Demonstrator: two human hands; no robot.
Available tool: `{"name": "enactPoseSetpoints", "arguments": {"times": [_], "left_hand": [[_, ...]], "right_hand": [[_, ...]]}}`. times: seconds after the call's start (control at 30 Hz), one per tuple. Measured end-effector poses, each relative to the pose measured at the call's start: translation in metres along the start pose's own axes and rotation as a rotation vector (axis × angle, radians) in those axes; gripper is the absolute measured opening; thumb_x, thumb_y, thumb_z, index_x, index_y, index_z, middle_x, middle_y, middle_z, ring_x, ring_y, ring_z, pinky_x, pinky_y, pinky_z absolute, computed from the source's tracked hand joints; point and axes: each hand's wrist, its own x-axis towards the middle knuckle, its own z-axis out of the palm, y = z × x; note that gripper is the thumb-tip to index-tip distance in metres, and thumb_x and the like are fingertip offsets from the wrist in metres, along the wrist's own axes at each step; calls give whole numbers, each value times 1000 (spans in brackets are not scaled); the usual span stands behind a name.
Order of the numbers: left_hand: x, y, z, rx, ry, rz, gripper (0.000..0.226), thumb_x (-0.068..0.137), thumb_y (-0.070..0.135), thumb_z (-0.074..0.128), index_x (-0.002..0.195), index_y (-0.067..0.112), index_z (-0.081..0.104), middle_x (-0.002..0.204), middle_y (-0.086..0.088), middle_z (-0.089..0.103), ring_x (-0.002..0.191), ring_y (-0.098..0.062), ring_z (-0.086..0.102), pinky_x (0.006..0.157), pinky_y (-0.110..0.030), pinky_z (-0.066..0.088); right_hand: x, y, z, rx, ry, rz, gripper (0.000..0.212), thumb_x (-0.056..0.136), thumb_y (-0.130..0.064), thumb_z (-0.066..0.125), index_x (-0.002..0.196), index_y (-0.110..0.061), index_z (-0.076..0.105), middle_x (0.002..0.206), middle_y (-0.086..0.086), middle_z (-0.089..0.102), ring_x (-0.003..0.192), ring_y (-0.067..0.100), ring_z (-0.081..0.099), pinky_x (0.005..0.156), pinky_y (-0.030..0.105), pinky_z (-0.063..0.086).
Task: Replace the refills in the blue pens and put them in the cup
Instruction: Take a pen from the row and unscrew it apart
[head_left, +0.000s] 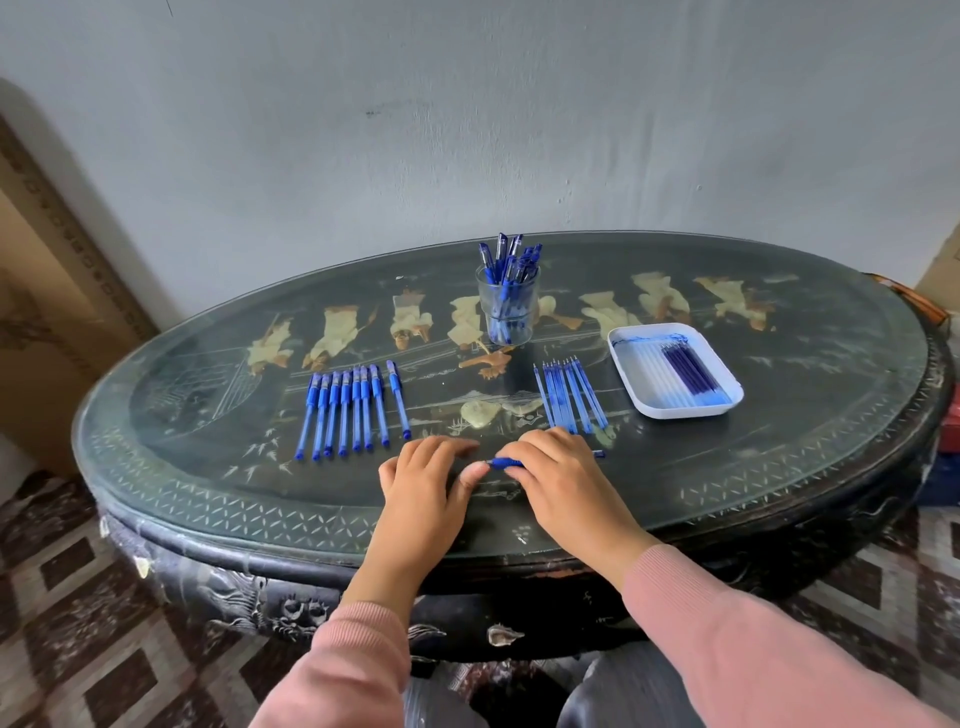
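My right hand (558, 480) holds a blue pen (503, 462) lying sideways near the table's front edge; its far end pokes out past the hand at the right. My left hand (428, 478) rests just left of it, thumb touching the pen's tip, fingers loosely spread. A row of several blue pens (345, 413) lies to the left. A fan of several thin blue refills (569, 395) lies just beyond my right hand. The clear cup (508, 306) at the back centre stands upright with several blue pens in it.
A white tray (631, 387) at the right holds several refills, some dark, some pale. The dark oval table (208, 483) has a glass top and stands against a grey wall. Patterned floor lies below; boxes stand at the far right edge.
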Motion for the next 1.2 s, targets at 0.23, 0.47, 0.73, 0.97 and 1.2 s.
{"name": "enactPoseSetpoints", "arguments": {"times": [0.23,0.47,0.73,0.97,1.2], "left_hand": [[-1,-2,2,-31,40,-3,41,95,57,40,98,27,68,101,17,58,99,-9,49,85,-37,32],[-1,-3,0,-110,15,-20,22,86,35,70,105,32,60,100,23,60,101,-3,49,92,-35,31],[0,0,-4,-116,-27,-66,41,88,63,48,107,30,64,99,23,60,100,1,49,93,-29,29],[1,-2,-3,-124,13,-82,4,90,28,67,88,24,65,83,24,58,88,-6,54,88,-36,35],[0,5,-13,-299,56,-237,6,91,23,67,86,21,64,80,12,65,79,-5,59,75,-16,43]], "right_hand": [[0,0,0,-11,-10,-2,20,99,-27,48,108,-20,64,97,-7,60,86,18,53,79,36,49],[-1,1,1,-4,-29,11,25,101,-29,42,109,-20,64,97,-8,59,87,19,52,79,36,48],[0,0,-1,-5,-25,14,20,98,-26,48,108,-20,65,98,-8,61,86,18,53,78,36,48],[0,0,1,-7,-25,13,20,99,-26,48,109,-20,65,98,-8,61,87,17,52,79,36,48],[-1,1,1,-39,18,26,13,98,-19,55,108,-21,64,94,-8,58,84,17,51,77,34,48]]}}
